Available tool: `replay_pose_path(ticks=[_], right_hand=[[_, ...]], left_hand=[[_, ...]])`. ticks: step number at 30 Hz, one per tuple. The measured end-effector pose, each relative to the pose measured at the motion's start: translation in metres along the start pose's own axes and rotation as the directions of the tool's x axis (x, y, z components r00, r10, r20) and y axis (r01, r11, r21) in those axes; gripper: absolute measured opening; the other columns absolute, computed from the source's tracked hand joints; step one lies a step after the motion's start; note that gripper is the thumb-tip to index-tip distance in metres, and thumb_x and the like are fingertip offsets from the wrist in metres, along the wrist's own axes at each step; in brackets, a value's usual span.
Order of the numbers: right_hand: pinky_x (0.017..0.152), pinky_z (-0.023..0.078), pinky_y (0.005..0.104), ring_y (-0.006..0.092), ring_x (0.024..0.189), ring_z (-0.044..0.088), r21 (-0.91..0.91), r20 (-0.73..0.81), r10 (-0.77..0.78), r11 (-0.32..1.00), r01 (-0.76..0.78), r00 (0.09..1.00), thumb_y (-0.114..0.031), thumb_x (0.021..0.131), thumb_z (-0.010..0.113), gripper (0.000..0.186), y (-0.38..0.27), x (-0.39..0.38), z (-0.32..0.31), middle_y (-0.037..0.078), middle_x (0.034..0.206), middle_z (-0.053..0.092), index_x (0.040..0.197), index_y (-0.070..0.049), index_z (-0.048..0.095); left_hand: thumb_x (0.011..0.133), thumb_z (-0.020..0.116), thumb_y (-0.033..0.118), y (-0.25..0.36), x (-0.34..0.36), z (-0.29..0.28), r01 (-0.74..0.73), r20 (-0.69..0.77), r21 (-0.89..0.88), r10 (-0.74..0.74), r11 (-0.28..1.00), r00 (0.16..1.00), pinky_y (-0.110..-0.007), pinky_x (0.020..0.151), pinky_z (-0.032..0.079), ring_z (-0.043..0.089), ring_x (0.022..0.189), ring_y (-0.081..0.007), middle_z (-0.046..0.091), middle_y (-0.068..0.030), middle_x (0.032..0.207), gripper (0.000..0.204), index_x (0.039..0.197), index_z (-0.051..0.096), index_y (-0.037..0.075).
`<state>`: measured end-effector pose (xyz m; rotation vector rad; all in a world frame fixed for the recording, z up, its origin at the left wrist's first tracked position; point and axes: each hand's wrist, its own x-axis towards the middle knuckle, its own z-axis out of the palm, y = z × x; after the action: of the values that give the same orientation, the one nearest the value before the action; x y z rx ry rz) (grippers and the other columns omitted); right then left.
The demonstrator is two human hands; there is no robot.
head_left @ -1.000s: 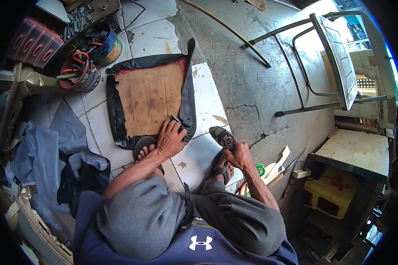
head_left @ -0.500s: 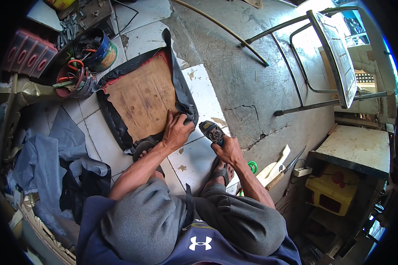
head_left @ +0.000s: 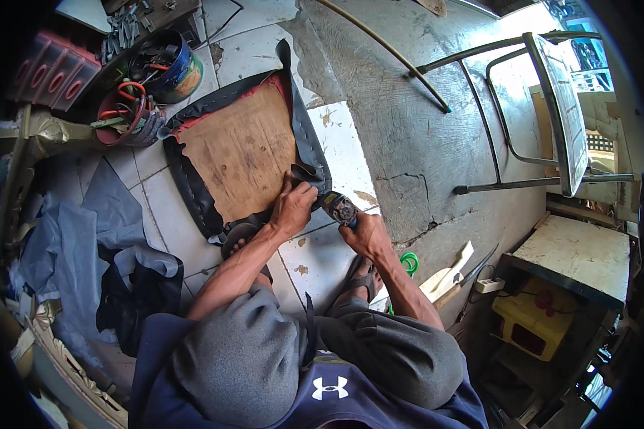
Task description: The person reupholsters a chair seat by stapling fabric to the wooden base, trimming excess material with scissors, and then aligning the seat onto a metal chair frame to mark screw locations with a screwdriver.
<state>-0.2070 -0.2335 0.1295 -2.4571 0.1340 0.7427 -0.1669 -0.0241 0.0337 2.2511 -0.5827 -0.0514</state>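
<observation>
A square wooden seat panel lies on the tiles, its edges wrapped in black upholstery cover with red showing along the far edge. At the panel's near right corner, my left hand is closed on a bunched fold of that cover, fingertips pressing it to the wood. My right hand grips a dark staple gun, its nose up against or just beside the same corner; contact cannot be made out. My sandalled left foot is at the panel's near edge.
Tubs of tools and a clear red organizer stand at the left. Grey fabric lies nearer. A metal-framed chair rests on its side at the right, above a cabinet. Green-handled scissors are near my right forearm.
The staple gun in my right hand has moved left, closer to the panel's corner. My left hand keeps its hold on the cover there. The whole view has shifted slightly.
</observation>
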Motion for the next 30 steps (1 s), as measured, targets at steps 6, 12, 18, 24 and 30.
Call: replay_pose_path(ticks=[6, 12, 18, 24, 30], right_hand=[[0.078, 0.056, 0.0519, 0.0457, 0.083, 0.069, -0.032, 0.028, 0.031, 0.999, -0.030, 0.999, -0.027, 0.080, 0.069, 0.038, -0.010, 0.005, -0.013, 0.028, 0.082, 0.070, 0.111, -0.004, 0.069], [0.078, 0.055, 0.0465, 0.0414, 0.079, 0.071, 0.258, -0.016, 0.237, 0.940, -0.225, 0.971, -0.030, 0.078, 0.069, 0.042, 0.008, -0.012, -0.003, 0.030, 0.079, 0.069, 0.094, 0.009, 0.069], [0.080, 0.054, 0.0483, 0.0449, 0.080, 0.070, 0.218, 0.036, 0.231, 0.948, -0.233, 0.972, -0.031, 0.078, 0.068, 0.044, -0.010, -0.025, 0.007, 0.033, 0.080, 0.069, 0.093, 0.010, 0.069], [0.078, 0.054, 0.0478, 0.0456, 0.078, 0.070, 0.199, 0.027, 0.196, 0.960, -0.198, 0.980, -0.030, 0.078, 0.068, 0.044, -0.015, -0.021, 0.013, 0.032, 0.078, 0.068, 0.093, 0.011, 0.068], [0.079, 0.055, 0.0497, 0.0477, 0.078, 0.070, 0.201, -0.002, 0.185, 0.963, -0.181, 0.983, -0.029, 0.078, 0.067, 0.042, -0.013, -0.014, 0.023, 0.032, 0.077, 0.068, 0.095, 0.010, 0.068]], left_hand=[[0.091, 0.064, 0.004, 0.002, 0.003, -0.001, 0.014, 0.008, 0.059, -0.015, 0.998, 1.000, -0.067, 0.114, 0.032, 0.062, 0.093, -0.0417, 0.056, -0.0137, 0.088, 0.006, 0.090, 0.058, 0.004], [0.086, 0.076, 0.020, 0.001, -0.003, -0.026, 0.053, -0.079, -0.015, -0.054, 0.999, 0.995, -0.055, 0.097, 0.044, 0.057, 0.107, -0.0440, 0.057, -0.0215, 0.108, 0.021, 0.089, 0.064, 0.002], [0.078, 0.081, 0.019, 0.006, -0.005, -0.029, 0.049, -0.019, 0.084, -0.047, 0.995, 0.999, -0.060, 0.119, 0.026, 0.052, 0.116, -0.0449, 0.054, -0.0227, 0.110, 0.022, 0.084, 0.067, 0.003], [0.080, 0.078, 0.013, -0.003, -0.008, -0.018, 0.087, 0.007, 0.062, -0.088, 0.994, 0.996, -0.059, 0.113, 0.035, 0.060, 0.103, -0.0362, 0.058, -0.0110, 0.098, 0.011, 0.087, 0.071, 0.009], [0.080, 0.078, 0.014, 0.001, 0.005, -0.033, 0.130, 0.059, 0.058, -0.133, 0.990, 0.989, -0.047, 0.078, 0.054, 0.066, 0.089, -0.0325, 0.061, -0.0042, 0.091, 0.006, 0.084, 0.074, 0.012]])
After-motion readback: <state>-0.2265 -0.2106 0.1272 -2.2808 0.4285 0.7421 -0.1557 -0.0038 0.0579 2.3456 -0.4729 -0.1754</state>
